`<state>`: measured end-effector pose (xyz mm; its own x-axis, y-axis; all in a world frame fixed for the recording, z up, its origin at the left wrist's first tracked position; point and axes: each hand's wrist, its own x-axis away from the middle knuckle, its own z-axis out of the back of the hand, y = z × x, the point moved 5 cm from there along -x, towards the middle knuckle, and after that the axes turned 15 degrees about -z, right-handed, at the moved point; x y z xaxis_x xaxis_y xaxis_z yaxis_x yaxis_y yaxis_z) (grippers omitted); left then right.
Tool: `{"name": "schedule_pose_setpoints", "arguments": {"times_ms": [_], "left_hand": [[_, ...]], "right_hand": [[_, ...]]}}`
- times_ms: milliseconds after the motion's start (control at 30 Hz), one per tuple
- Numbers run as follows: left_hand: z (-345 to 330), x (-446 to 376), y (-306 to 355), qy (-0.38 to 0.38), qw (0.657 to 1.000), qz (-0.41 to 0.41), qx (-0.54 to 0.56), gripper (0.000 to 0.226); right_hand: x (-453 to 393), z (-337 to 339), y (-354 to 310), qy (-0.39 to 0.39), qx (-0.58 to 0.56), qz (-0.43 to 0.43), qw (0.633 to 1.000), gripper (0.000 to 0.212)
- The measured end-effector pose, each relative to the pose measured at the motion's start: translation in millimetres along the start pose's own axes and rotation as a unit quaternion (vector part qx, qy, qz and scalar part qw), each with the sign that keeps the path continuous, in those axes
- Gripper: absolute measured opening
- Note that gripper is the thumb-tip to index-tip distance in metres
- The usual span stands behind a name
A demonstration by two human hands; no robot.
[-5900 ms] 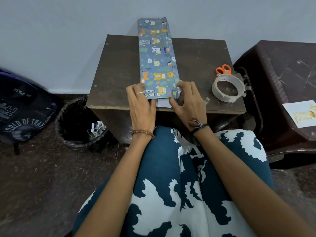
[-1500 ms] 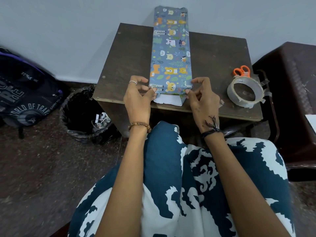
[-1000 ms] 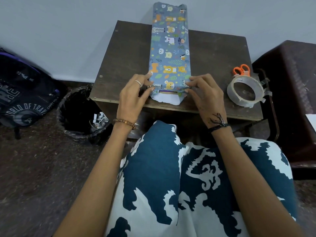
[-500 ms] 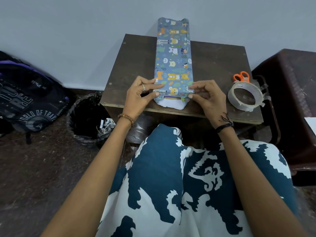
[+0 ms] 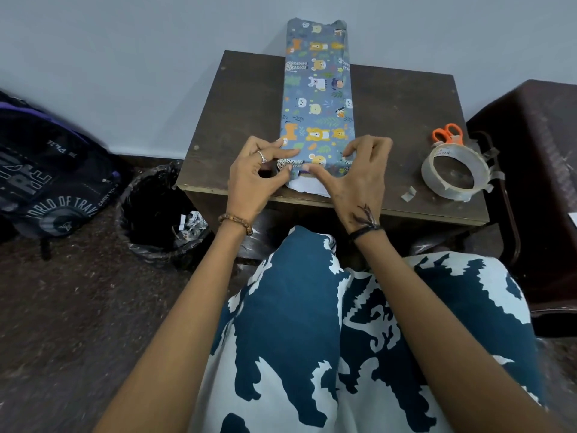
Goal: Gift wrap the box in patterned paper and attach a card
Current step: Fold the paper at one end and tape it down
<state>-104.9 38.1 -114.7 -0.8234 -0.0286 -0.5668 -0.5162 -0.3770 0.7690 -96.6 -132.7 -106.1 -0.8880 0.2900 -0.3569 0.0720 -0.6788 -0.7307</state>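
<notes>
A long box in blue animal-print wrapping paper lies lengthwise on the small dark table, its far end sticking out past the table's back edge. At the near end the paper is open and its white inside shows. My left hand pinches the paper at the near left corner, forefinger on top. My right hand holds the near right corner with curled fingers, and its thumb presses the top flap's edge near the middle. No card is in view.
A roll of clear tape lies on the table's right side with orange-handled scissors behind it and a tape scrap beside it. A black-lined bin and a backpack stand on the floor at left, a dark plastic stool at right.
Both hands have closed in on the near end of the paper. My right thumb has slid left along the top flap's edge towards my left thumb.
</notes>
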Motion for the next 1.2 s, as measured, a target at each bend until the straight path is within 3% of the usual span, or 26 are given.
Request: {"name": "schedule_pose_setpoints", "arguments": {"times_ms": [233, 467, 667, 767, 867, 967, 1200], "left_hand": [[1, -2, -3, -0.004, 1.0, -0.002, 0.005, 0.031], [3, -2, -1, -0.033, 0.999, -0.006, 0.028, 0.03], [0, -4, -1, 0.026, 0.999, 0.019, 0.016, 0.029], [4, -5, -6, -0.006, 1.0, 0.01, 0.009, 0.033], [5, -4, -8, -0.024, 1.0, -0.014, 0.012, 0.031], [2, 2, -6, 0.001, 0.999, -0.036, 0.024, 0.015], [6, 9, 1, -0.035, 0.985, -0.131, -0.11, 0.014]], "right_hand": [[-16, 12, 24, -0.094, -0.163, -0.06, 0.98, 0.026], [-17, 21, 22, -0.115, -0.179, -0.047, 0.976, 0.024], [-18, 20, 23, -0.134, -0.183, -0.056, 0.972, 0.023], [-24, 21, 25, -0.16, -0.172, -0.048, 0.971, 0.024], [-24, 22, 23, -0.173, -0.154, -0.018, 0.973, 0.023], [-16, 26, 20, -0.125, -0.11, 0.038, 0.985, 0.012], [-5, 29, 21, -0.088, -0.034, 0.147, 0.985, 0.009]]}}
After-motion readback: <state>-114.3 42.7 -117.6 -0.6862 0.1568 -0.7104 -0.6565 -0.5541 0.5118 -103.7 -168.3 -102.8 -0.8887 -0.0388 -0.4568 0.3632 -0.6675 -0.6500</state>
